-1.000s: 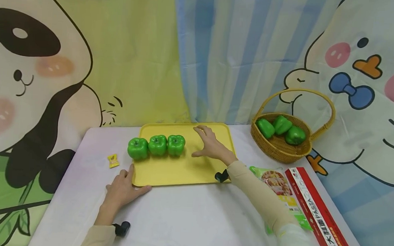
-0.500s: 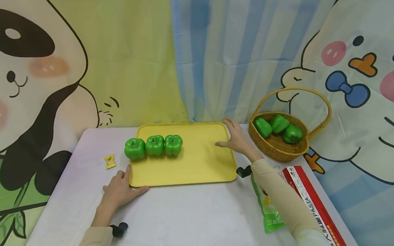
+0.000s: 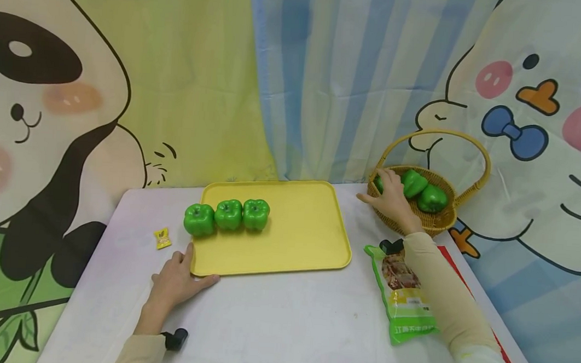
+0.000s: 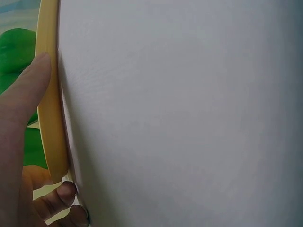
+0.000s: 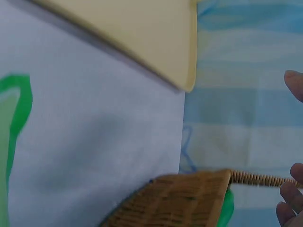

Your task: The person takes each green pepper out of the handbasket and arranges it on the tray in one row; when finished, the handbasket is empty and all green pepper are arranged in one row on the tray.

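My left hand (image 3: 174,281) holds the near-left corner of the yellow tray (image 3: 287,252). In the left wrist view its thumb (image 4: 34,85) lies against the tray's rim, with the fingers around the corner. A row of three green bell peppers (image 3: 229,215) sits on the tray's left half, the leftmost overlapping its edge. At the right, my right hand (image 3: 393,198) is over the left side of a wicker basket (image 3: 406,223), thumb spread from the fingers. It partly hides a green pepper (image 3: 378,184); two other peppers (image 3: 432,199) show beside it in the basket.
A yellow wrapped sweet (image 3: 162,238) lies left of the tray. Near the right edge are a green food packet (image 3: 407,308) and a red pasta box (image 3: 505,354), both partly under the right sleeve. The basket's tall handle (image 3: 438,131) arches above it.
My right hand has moved right, from above the tray to the basket, with its fingers now over the left pepper. My left hand stays on the tray's corner.
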`<state>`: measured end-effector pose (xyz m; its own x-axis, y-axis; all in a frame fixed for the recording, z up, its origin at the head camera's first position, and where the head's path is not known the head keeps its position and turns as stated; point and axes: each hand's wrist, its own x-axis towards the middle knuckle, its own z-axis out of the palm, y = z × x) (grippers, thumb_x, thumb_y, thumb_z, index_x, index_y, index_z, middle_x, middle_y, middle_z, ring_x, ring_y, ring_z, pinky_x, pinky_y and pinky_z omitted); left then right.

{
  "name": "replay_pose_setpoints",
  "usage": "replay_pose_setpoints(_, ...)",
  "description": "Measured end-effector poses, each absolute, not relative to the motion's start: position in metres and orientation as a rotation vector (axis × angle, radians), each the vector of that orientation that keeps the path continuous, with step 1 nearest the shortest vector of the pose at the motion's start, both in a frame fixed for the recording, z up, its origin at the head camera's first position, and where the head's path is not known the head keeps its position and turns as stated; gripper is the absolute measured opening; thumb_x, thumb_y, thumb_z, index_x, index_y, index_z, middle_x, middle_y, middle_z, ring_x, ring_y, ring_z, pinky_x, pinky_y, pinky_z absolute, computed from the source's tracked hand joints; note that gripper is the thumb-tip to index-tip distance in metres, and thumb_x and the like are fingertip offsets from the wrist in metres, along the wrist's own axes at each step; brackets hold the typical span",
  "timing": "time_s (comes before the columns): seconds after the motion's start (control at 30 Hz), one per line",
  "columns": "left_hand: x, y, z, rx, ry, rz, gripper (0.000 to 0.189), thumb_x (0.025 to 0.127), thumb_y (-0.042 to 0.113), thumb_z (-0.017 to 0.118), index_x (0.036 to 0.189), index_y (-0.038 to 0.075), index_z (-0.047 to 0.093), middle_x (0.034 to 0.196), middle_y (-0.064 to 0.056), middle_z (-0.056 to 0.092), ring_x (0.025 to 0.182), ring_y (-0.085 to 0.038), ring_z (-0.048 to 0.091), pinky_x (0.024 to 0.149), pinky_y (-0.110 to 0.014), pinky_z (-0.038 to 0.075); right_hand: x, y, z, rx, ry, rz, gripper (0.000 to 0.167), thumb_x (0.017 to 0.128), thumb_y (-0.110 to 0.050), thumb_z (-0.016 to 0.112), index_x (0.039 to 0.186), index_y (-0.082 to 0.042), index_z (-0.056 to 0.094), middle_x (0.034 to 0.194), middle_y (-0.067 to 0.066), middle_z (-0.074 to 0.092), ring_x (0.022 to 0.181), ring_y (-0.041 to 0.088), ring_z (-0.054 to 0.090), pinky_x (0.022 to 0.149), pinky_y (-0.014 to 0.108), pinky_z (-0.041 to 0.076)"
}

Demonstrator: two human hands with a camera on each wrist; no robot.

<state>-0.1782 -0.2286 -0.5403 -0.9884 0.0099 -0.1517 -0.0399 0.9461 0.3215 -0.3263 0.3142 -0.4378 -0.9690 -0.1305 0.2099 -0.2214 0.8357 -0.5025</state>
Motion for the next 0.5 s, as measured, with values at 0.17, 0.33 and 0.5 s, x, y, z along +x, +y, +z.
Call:
replay_pose_setpoints(0.17,-0.178,-0.228,-0.541,-0.022,2.949,0.488,0.129,0.075,0.084,0.061,0.159,-0.001,0.015,0.127,-0.028,0.05,0.105,-0.039,0.056,0.085,-0.082,0.039,-0.328,0.335,-0.437,0.175,-2.848,0.82,0.089,0.09,-0.048,0.072,0.154,-0.003,0.031,0.158,0.025,0.028,0.146,0.048,0.022,0.115,0.073,0.016)
replay_pose_setpoints(0.33,-0.177,-0.229,-0.542,-0.019,2.951,0.499,0.129,0.075,0.084,0.062,0.159,-0.001,0.015,0.127,-0.028,0.05,0.105,-0.039,0.055,0.084,-0.081,0.039,-0.329,0.351,-0.439,0.094,-2.884,0.795,0.091,0.092,-0.048,0.068,0.156,0.0,0.025,0.16,0.027,0.026,0.149,0.049,0.018,0.117,0.073,0.014)
replay_pose_setpoints(0.5,-0.179,-0.228,-0.542,-0.02,2.958,0.502,0.129,0.074,0.085,0.061,0.16,0.0,0.016,0.126,-0.027,0.05,0.104,-0.038,0.055,0.083,-0.08,0.04,-0.333,0.366,-0.442,0.036,-2.907,0.791,0.093,0.095,-0.057,0.06,0.158,0.0,0.021,0.161,0.029,0.022,0.15,0.05,0.016,0.118,0.072,0.016)
